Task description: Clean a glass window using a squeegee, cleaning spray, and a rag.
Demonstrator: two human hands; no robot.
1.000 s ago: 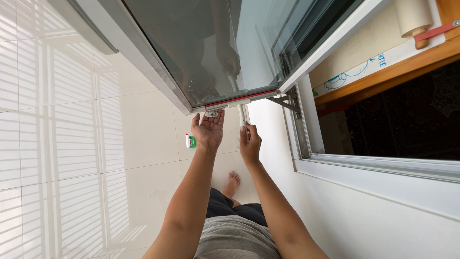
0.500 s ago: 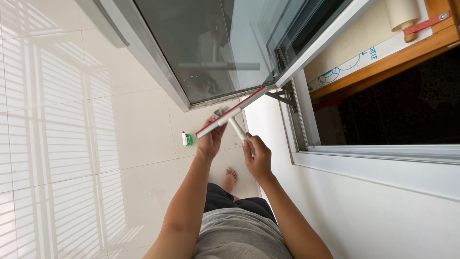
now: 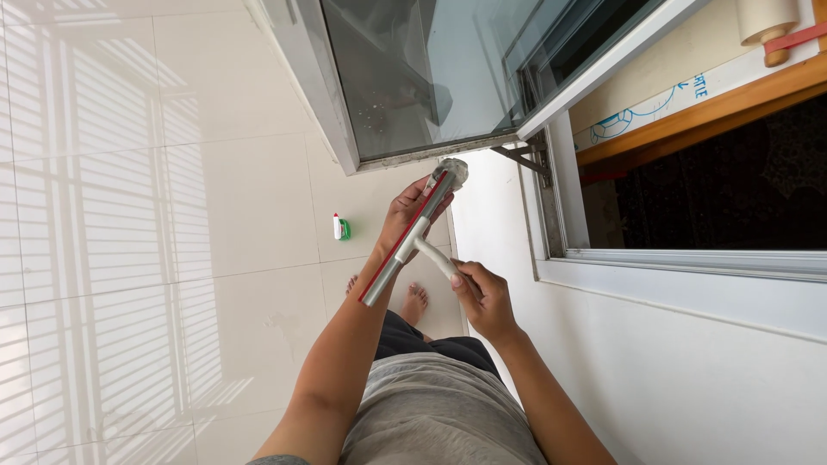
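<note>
The person looks down past an opened window sash [image 3: 413,86] at both hands, which together hold a window squeegee [image 3: 413,241] in front of the body, just below the sash's lower corner. The right hand [image 3: 484,297] is curled shut around the squeegee's short white handle, fingers wrapped over it and thumb on top. The left hand [image 3: 412,211] is cupped behind the upper half of the long blade bar, fingers bent around its edge near the top end, so the bar rests against the palm. The bar is silver with a red rubber strip along one long side; it runs on a slant from low left, near the left forearm, up to the right, where its tip lies close to a small round grey knob or cap that I cannot identify. The handle meets the bar at about its middle, forming a T.

Below, on the pale tiled floor [image 3: 172,215], a small white bottle with a green label [image 3: 340,227] stands well apart from the hands, and the person's bare feet [image 3: 413,301] show beneath the squeegee. Striped sunlight falls across the tiles at the left. To the right are the white window frame [image 3: 689,267] and a dark room behind it.
</note>
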